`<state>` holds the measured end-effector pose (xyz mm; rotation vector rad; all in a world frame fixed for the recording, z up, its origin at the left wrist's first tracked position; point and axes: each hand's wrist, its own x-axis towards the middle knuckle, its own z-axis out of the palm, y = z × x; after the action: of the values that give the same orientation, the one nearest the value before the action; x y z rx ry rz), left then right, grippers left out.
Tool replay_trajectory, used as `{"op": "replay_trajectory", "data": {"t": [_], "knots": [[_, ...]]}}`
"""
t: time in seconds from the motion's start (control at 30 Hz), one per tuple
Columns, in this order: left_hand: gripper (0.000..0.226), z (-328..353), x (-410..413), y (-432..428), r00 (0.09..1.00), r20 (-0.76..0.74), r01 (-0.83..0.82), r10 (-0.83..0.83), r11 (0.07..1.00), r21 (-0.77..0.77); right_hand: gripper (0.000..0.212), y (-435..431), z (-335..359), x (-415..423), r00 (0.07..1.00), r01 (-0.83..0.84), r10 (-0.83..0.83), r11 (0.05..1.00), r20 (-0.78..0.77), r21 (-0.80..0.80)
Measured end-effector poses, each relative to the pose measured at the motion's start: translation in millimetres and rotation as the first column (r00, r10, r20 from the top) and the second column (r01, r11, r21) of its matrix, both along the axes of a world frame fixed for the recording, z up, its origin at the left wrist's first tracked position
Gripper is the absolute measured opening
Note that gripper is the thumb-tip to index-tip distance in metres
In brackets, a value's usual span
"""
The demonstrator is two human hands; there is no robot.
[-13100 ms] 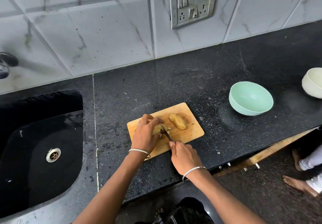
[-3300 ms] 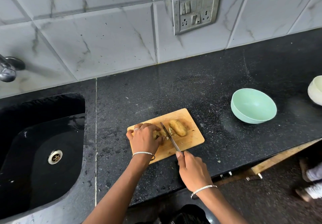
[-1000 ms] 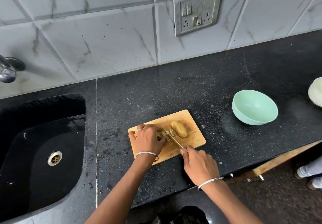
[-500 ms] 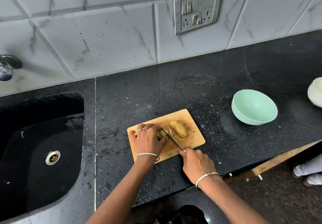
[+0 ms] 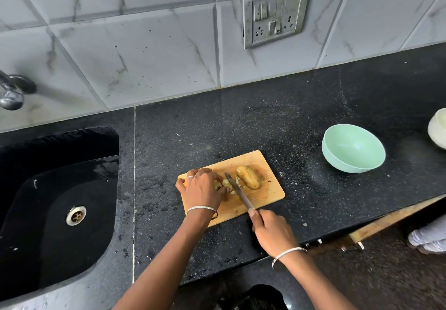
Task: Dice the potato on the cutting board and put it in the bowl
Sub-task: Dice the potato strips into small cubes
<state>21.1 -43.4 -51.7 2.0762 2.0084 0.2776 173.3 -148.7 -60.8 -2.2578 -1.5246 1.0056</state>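
A wooden cutting board (image 5: 268, 195) lies on the black counter. One potato half (image 5: 248, 177) rests skin up near the board's far right. My left hand (image 5: 201, 188) curls over the other potato piece (image 5: 218, 185), mostly hiding it. Small cut bits (image 5: 232, 184) lie beside the fingers. My right hand (image 5: 271, 231) grips the knife (image 5: 237, 192) by its handle at the board's near edge, forefinger along the blade's back. The blade points away to the left, its tip among the cut bits. A mint green bowl (image 5: 353, 149) stands empty to the right of the board.
A black sink (image 5: 55, 203) with a drain fills the left side, a tap (image 5: 12, 92) above it. A cream bowl (image 5: 438, 130) is at the right frame edge. A tiled wall with a switch plate (image 5: 275, 13) rises behind. Someone's foot (image 5: 427, 243) stands at the lower right.
The knife keeps rocking through the piece under my left hand, with more small cut bits lying beside it than 13 seconds ago. The other potato half and the bowls have not moved.
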Motion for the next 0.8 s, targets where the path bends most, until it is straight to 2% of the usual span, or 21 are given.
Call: {"op": "replay_trajectory", "data": {"t": [0.13,0.23,0.43,0.57,0.8], "knots": [[0.030,2.3,1.0,-0.3,1.000,0.004,-0.007,0.007,1.000,-0.009,0.044,-0.8,8.8,-1.0,0.993,-0.037,0.028,0.996,0.112,0.077],[0.031,3.5,1.3,-2.2,1.000,0.000,-0.005,0.005,1.000,-0.015,0.043,3.7,11.3,0.2,0.990,-0.060,0.049,0.995,0.132,0.083],[0.031,7.7,-2.0,0.6,0.998,0.056,-0.026,0.030,0.997,-0.074,0.045,4.4,7.5,-3.7,0.997,-0.045,0.042,0.997,0.067,0.057],[0.016,8.7,-2.0,5.7,0.996,0.077,-0.050,0.055,0.997,-0.058,0.046,0.0,4.1,-8.4,0.993,-0.023,0.017,0.998,0.115,0.055],[0.008,17.7,4.9,16.9,0.999,-0.036,-0.038,0.035,0.996,-0.084,0.049,0.6,-11.1,-7.0,0.999,0.017,-0.017,1.000,0.027,0.008]]}}
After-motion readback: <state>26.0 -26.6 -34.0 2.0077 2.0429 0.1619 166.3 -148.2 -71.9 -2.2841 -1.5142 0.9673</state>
